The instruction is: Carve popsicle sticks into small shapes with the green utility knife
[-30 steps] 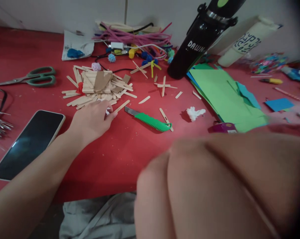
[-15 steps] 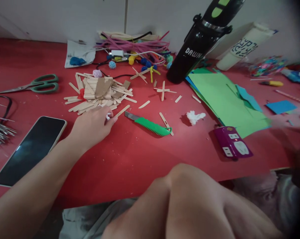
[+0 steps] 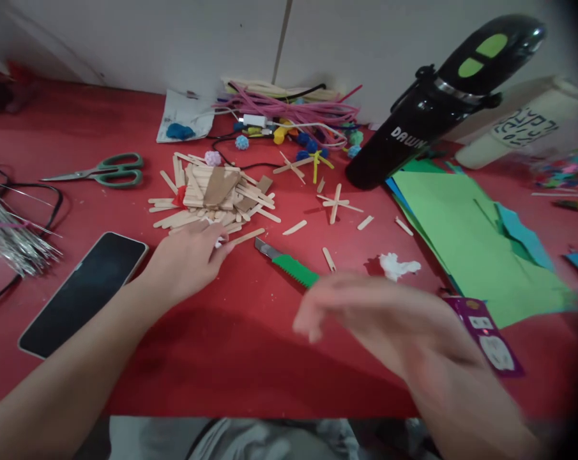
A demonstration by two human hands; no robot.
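Note:
My left hand (image 3: pixel 188 259) rests at the front of a heap of wooden craft sticks (image 3: pixel 174 220), its fingers curled around a crumpled white tissue (image 3: pixel 218 242). A single craft stick (image 3: pixel 250 236) reaches out from its thumb tip; whether the thumb grips or only touches it, I cannot tell. Blurred by motion, my right hand (image 3: pixel 365 303) hovers over the red table with loosely bent fingers and nothing visible in them. It partly covers a green box cutter (image 3: pixel 291 268) whose blade is out. Beyond lies a star of crossed craft sticks (image 3: pixel 335 203).
To the left are a phone (image 3: pixel 85 294), green-handled scissors (image 3: pixel 119 171) and silver pipe cleaners (image 3: pixel 15 230). A black bottle (image 3: pixel 403 121) stands behind green paper sheets (image 3: pixel 465 223). A purple socket box (image 3: pixel 494 345) and another tissue (image 3: pixel 398 266) lie on the right.
My right hand has come up from the lap over the table, toward the box cutter. The view has shifted, while my left hand stays by the craft sticks. The knee has left the view.

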